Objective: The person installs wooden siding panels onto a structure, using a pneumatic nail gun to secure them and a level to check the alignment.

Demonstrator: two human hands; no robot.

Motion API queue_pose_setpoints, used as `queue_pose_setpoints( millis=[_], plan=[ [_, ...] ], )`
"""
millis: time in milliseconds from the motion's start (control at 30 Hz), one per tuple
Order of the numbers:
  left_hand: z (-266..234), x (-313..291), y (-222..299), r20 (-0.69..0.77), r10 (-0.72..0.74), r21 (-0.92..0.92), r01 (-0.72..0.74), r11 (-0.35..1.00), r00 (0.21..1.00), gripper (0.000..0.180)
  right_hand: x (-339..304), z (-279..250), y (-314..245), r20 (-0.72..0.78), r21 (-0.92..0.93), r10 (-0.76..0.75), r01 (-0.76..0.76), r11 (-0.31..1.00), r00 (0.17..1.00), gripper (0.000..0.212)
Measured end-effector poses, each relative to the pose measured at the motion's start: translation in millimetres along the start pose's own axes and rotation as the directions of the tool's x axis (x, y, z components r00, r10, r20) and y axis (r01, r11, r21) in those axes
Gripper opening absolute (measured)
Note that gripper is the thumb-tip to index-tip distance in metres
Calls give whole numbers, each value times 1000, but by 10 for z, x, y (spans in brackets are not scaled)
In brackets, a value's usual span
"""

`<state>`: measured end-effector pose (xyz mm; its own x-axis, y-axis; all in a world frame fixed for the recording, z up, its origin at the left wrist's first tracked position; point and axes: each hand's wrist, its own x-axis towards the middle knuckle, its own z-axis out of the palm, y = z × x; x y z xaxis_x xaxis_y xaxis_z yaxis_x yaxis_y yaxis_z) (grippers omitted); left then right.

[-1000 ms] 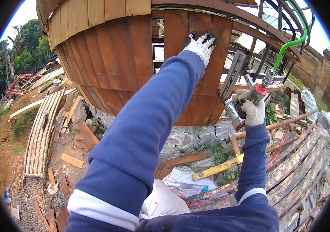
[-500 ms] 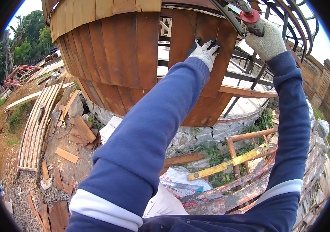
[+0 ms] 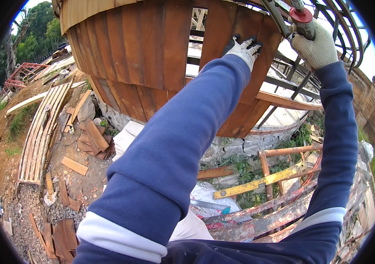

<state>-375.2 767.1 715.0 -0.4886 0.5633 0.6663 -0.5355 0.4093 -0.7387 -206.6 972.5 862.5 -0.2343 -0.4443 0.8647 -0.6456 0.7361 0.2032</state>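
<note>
In a white glove with dark fingertips, my left hand [image 3: 244, 50] presses on a brown wooden board [image 3: 264, 61], fingers spread. This board belongs to the curved wall of upright brown boards [image 3: 143, 48]. My right hand [image 3: 317, 49], in a cream knit glove, is up at the top right. It is wrapped around the grey barrel of a tubular tool with a red collar [image 3: 302, 16]. The tool's upper end leaves the picture, and its exact kind cannot be made out. Beside it runs a dark curved metal bar [image 3: 273, 15].
A narrow gap [image 3: 195, 57] in the boards shows dark crossbars. Below are the stone base [image 3: 236, 149], an orange pipe frame [image 3: 264, 169], a yellow bar [image 3: 258, 181] and paint-stained curved rails [image 3: 253, 224]. Loose planks [image 3: 95, 136] and a slatted frame [image 3: 47, 136] lie on the ground at left.
The view has shifted slightly, so the wall and both hands appear a little farther right. My left hand stays on the board and my right hand keeps its hold on the tool.
</note>
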Motion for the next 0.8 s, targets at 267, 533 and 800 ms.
queue_pose_setpoints(
  millis=[267, 533, 800],
  plan=[
    [41, 66, 70, -5, -34, -48, 34, 998, 999, 51, 178, 117, -103, -6, 63, -12, 12, 998, 1000, 35],
    [533, -226, -122, -220, -218, 201, 262, 944, 951, 54, 362, 13, -1063, -73, 215, -13, 29, 976, 997, 25],
    [-842, -1375, -787, 244, 506, -969, 182, 170, 827, 68, -890, -16, -507, 19, 525, 403, -352, 775, 915, 30]
  ],
)
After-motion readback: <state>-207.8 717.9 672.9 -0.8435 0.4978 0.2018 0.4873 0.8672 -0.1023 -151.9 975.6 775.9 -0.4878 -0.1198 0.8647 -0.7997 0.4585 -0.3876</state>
